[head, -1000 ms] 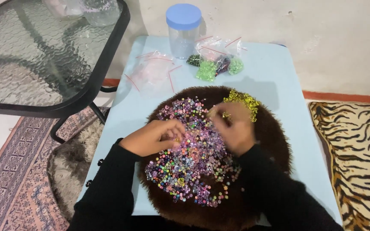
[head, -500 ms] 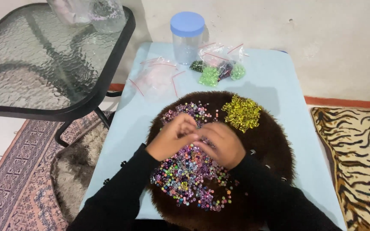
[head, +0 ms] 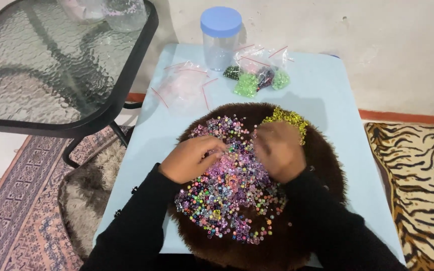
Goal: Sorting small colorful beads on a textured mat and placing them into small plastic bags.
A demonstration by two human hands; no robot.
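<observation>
The left hand [head: 189, 158] is resting on the near-left edge of the heap of small multicoloured plastic beads [head: 227, 185], fingers curled inward and tips pressing into the pile; whether a bead is pinched between them cannot be told. The right hand [head: 280, 150], motion-blurred, is hovering over the far-right side of the same heap, fingers bent downward, and its grip is likewise unreadable. Both arms are wearing black sleeves [head: 131, 231].

The beads are lying spread across the middle of a round dark-brown furry mat [head: 322, 170], which is sitting on a pale-blue counter [head: 347, 100]. Just beyond the right hand, a separate cluster of yellow translucent beads [head: 290, 118] is sitting on the mat's far edge, partly hidden by the knuckles.

The risk here appears to be mixing and spilling: the blurred right hand is passing very near the yellow cluster, and a sweep could knock those beads into the mixed heap or off the mat onto the smooth counter, where they would probably roll.

Farther back, small clear zip bags of green and dark beads [head: 257, 80] are lying beside empty clear bags [head: 184, 88], and a clear jar with a blue lid [head: 220, 37] is standing near the wall. A black-framed glass table [head: 51, 70] is standing to the left.
</observation>
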